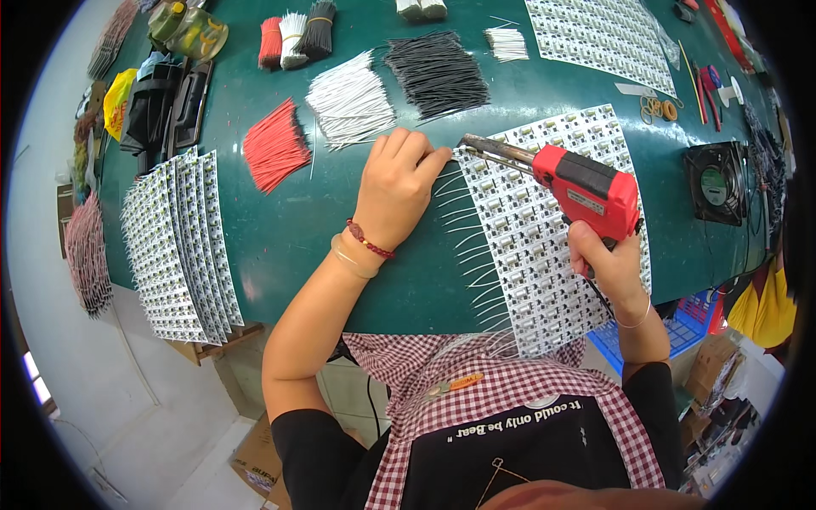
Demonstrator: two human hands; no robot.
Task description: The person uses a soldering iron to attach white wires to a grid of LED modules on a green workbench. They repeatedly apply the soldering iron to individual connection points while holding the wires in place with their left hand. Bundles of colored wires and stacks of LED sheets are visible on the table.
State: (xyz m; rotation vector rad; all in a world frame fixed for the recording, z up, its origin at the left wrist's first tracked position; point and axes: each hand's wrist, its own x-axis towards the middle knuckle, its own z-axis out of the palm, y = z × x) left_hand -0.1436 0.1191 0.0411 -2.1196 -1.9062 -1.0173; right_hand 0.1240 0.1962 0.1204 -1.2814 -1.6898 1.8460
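Note:
My right hand (605, 259) grips the handle of a red and black soldering gun (586, 189). Its metal tip points left, to the top left corner of a white circuit-board sheet (531, 272). Right at that tip, my left hand (399, 174) has its thumb and fingers closed in a pinch; what lies between them is too small to make out. Down the left edge of the sheet, several white wires (466, 228) stick out sideways in a row. Rows of small components cover the sheet, which reaches the table's near edge.
Piles of red wires (276, 146), white wires (350, 100) and black wires (436, 75) lie beyond my left hand. Stacked circuit-board sheets (174, 251) hang over the near left edge. On the right stand a black fan (716, 183) and, below the table, a blue basket (684, 331).

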